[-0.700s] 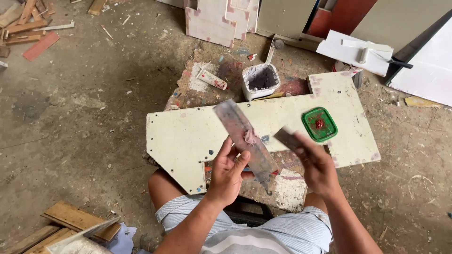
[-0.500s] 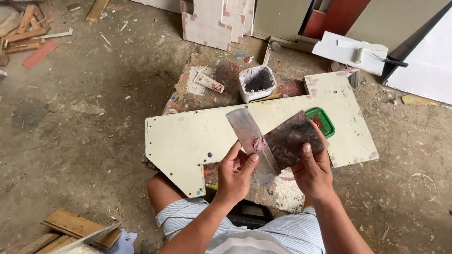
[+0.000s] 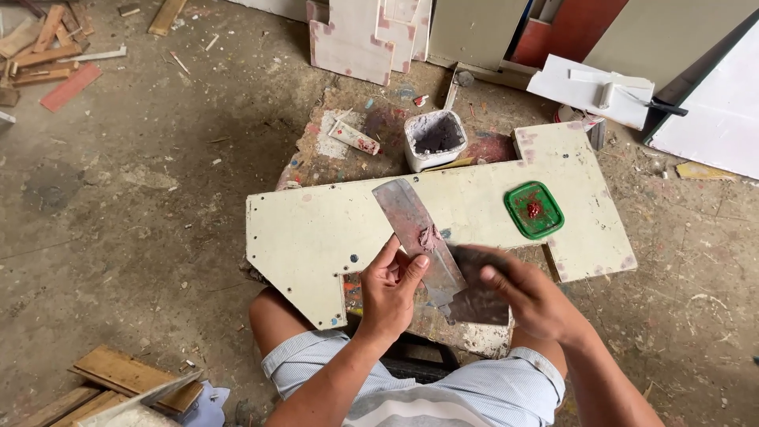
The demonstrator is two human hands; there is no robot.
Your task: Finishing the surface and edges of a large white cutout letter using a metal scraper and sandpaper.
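Observation:
My left hand [image 3: 391, 291] grips the lower end of a long metal scraper blade [image 3: 409, 223] that slants up and left over a cream-painted board [image 3: 316, 237]; a dab of reddish filler sits on the blade near my thumb. My right hand [image 3: 531, 299] holds a second, wider dark scraper [image 3: 478, 296] flat against the lower end of the long blade. A green lid [image 3: 534, 209] with a red blob in it lies on the board to the right. A white tub [image 3: 434, 138] of grey paste stands behind the board.
A paste tube [image 3: 353, 137] lies on a stained slab behind the board. White panels [image 3: 360, 35] and a paint roller [image 3: 624, 93] lie at the back. Wood scraps [image 3: 47, 47] are scattered at the far left, more planks [image 3: 130, 379] at the near left. Dusty concrete floor all around.
My right hand with the wide scraper has dropped from upright beside the long blade to lying flat against its lower end. The green lid, partly covered before, now shows fully.

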